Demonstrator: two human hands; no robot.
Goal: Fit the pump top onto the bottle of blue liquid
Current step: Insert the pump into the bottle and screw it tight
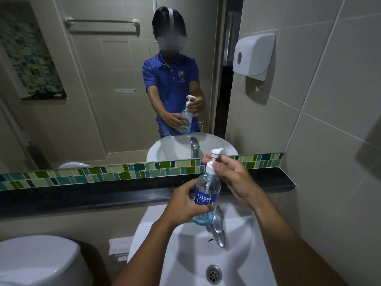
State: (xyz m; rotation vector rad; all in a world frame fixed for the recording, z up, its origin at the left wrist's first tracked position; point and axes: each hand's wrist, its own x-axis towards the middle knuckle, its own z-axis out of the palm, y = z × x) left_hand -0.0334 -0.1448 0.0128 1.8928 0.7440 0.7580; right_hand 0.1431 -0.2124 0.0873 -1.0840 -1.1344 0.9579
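A clear bottle of blue liquid with a blue label is held above the sink, tilted slightly to the right. My left hand wraps around its lower body. A white pump top sits on the bottle's neck, its nozzle pointing right and its tube visible inside the bottle. My right hand holds the pump's collar with thumb and fingers. The mirror shows the same hold from the front.
A white sink with a chrome tap lies below the bottle. A dark ledge runs under the mirror. A toilet stands at lower left. A white dispenser hangs on the right wall.
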